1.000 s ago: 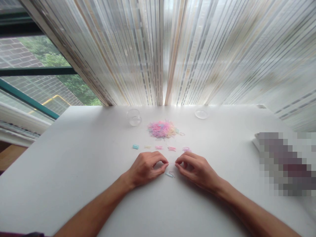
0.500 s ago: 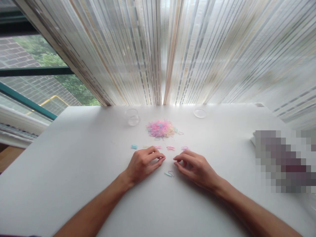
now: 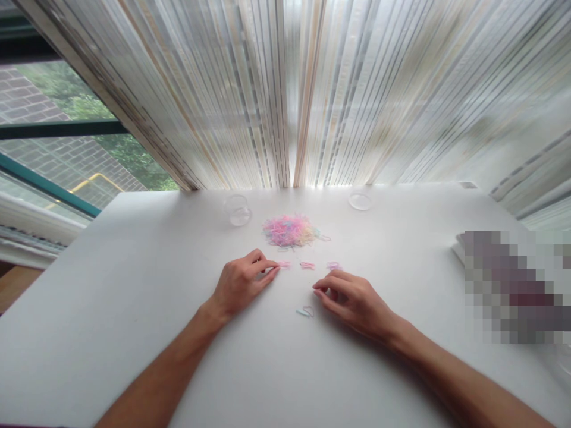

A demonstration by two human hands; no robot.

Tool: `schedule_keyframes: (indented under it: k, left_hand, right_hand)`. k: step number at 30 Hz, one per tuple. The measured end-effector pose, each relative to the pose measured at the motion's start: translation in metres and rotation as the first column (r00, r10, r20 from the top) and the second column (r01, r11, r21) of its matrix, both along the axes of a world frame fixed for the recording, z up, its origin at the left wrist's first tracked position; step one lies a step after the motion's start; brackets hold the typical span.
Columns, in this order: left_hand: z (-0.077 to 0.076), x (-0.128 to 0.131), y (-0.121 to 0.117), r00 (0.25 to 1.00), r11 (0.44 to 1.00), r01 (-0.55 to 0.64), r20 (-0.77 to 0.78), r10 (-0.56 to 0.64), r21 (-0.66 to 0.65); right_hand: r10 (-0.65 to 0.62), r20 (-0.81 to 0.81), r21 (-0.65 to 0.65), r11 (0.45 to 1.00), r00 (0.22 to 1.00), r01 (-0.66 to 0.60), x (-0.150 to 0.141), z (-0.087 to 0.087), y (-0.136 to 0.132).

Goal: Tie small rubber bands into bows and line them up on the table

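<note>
My left hand [image 3: 243, 279] is pinched, thumb and forefinger meeting at the left end of a small pink bundle [image 3: 284, 264]. Whether anything is between those fingertips is too small to tell. My right hand [image 3: 352, 297] rests on the table with curled fingers, thumb and forefinger close together; anything in them cannot be made out. Just beyond it lies a purple bundle [image 3: 333, 265], with another pink bundle [image 3: 307, 265] to its left. A few thin loose pieces [image 3: 305, 311], pale blue and greyish, sit between the hands, nearer me. Behind the row is a pile of thin pastel loops [image 3: 289, 230].
On the white table [image 3: 134, 356], a clear round container [image 3: 238, 211] stands at the back left and a clear round lid [image 3: 359, 202] lies at the back right. A pixelated object [image 3: 513, 291] is on the right. Striped curtains [image 3: 250, 89] hang along the far edge.
My left hand has moved left and slightly away from me, to the pink bundle's left end. It now covers the spot where a blue bundle showed. My right hand has barely moved.
</note>
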State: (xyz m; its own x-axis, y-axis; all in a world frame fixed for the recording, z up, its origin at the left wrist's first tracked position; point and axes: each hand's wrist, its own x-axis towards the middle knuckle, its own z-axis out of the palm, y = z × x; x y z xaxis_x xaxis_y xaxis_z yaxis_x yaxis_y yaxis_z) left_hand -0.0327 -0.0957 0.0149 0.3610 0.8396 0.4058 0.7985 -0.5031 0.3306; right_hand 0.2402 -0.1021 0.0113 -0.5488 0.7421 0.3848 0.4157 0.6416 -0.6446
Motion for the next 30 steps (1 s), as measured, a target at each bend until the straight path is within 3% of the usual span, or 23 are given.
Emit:
schedule_keyframes:
  k: [30]
  left_hand:
    - [-0.003,0.011,0.001,0.999,0.995,0.0,-0.043,0.004,0.096]
  right_hand:
    - [0.058,0.053,-0.038,0.998,0.997,-0.056,0.0,0.002,-0.001]
